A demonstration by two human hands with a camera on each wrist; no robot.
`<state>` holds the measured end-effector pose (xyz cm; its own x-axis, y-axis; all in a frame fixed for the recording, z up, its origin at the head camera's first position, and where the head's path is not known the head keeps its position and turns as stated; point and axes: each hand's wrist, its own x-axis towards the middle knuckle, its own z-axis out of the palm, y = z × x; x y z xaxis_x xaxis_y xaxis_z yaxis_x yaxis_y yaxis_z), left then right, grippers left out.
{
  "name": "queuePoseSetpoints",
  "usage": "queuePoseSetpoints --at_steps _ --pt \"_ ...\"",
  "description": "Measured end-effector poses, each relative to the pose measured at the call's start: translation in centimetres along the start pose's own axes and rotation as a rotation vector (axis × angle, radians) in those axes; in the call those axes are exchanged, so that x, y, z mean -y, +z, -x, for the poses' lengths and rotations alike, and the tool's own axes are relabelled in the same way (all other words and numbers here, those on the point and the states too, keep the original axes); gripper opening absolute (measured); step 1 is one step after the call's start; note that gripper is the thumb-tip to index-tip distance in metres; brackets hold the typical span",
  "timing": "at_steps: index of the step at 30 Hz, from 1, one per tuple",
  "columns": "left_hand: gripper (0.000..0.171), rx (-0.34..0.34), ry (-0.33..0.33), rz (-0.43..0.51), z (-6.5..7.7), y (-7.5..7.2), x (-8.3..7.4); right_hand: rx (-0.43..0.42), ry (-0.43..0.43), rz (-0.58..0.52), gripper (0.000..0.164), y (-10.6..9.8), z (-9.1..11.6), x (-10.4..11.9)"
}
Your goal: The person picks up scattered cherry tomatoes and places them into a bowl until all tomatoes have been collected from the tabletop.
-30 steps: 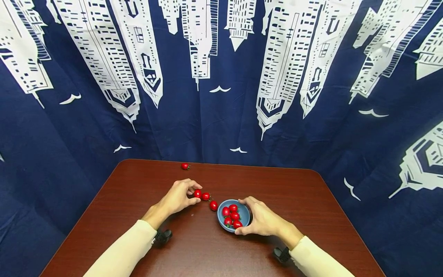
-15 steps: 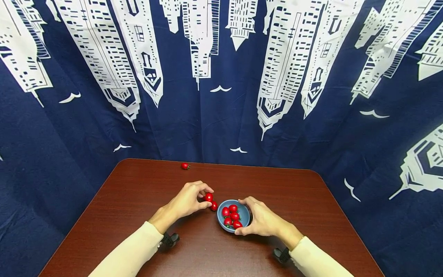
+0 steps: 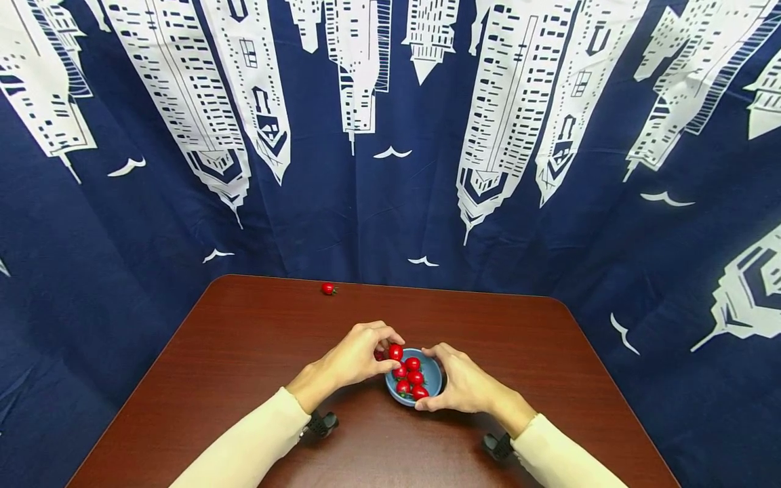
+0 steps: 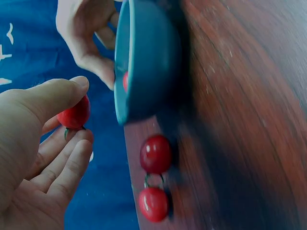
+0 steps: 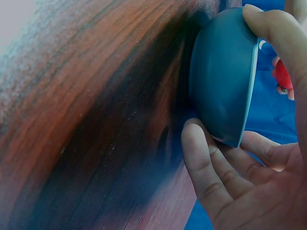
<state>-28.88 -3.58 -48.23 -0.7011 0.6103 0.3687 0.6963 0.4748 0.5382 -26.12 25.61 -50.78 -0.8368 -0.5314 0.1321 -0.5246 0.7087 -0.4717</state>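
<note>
My left hand (image 3: 360, 354) pinches a red cherry tomato (image 3: 396, 352) between thumb and fingers, at the bowl's far-left rim. The left wrist view shows this held tomato (image 4: 75, 114) raised off the table, its green stem end toward the fingers. My right hand (image 3: 466, 383) grips the small blue bowl (image 3: 432, 371) from the right, thumb at the near rim and fingers at the far side. Inside the bowl lie several cherry tomatoes (image 3: 415, 378). Beside it on the table are two more, a nearer tomato (image 4: 156, 153) and a farther tomato (image 4: 154, 203); my left fingers mostly hide them in the head view.
One more cherry tomato (image 3: 329, 289) lies alone near the far edge of the brown wooden table (image 3: 488, 318). Behind the table hangs a dark blue cloth (image 3: 317, 224) printed with white buildings. A dark wrist device (image 3: 323, 423) sits below each sleeve cuff.
My left hand has moved right with the pinched tomato, passing over the other loose tomatoes to the bowl's rim. The right hand keeps its hold on the bowl in the same place.
</note>
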Motion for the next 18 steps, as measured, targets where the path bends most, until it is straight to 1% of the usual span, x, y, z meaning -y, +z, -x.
queuePoseSetpoints --at_steps 2,7,15,18 --pt "0.037 0.014 0.009 -0.010 -0.3 0.4 -0.4 -0.005 -0.005 -0.001 0.097 0.0 0.1 -0.1" --pt "0.037 0.039 0.009 -0.013 -1.0 1.5 -1.2 -0.009 -0.022 -0.011 0.095 0.1 0.0 -0.2" --pt "0.041 0.036 0.015 0.016 -1.7 3.1 -2.2 0.004 -0.021 -0.036 0.091 -0.1 -0.1 -0.3" --pt "0.040 0.037 0.000 0.008 -1.9 3.5 -2.6 0.011 -0.017 -0.046 0.089 -0.1 0.0 -0.3"
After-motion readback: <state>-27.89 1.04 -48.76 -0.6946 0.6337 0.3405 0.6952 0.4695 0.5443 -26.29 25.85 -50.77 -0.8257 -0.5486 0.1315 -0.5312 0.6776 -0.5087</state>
